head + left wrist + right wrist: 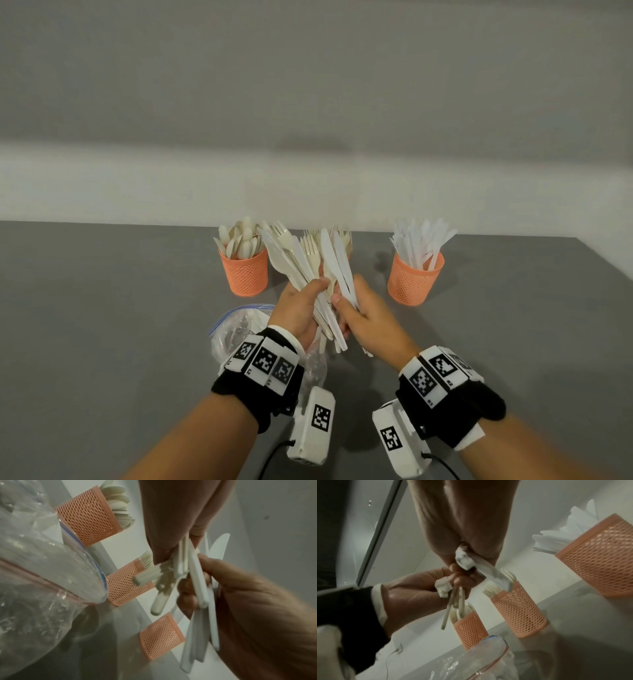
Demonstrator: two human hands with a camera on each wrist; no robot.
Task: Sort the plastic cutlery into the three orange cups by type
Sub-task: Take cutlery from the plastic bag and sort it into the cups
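Three orange mesh cups stand in a row at the back of the grey table. The left cup [244, 272] holds spoons and the right cup [413, 282] holds white knives. The middle cup [518, 614] holds forks and is mostly hidden behind my hands in the head view. My left hand [303, 303] grips a fanned bundle of mixed cutlery [294, 257] by the handles. My right hand [358, 308] pinches a few white knives [337, 265] right beside that bundle, above the table in front of the middle cup.
A crumpled clear zip bag [236, 329] lies on the table under and left of my left wrist. The table's [102, 325] far edge runs just behind the cups, and its right edge slants past the knife cup.
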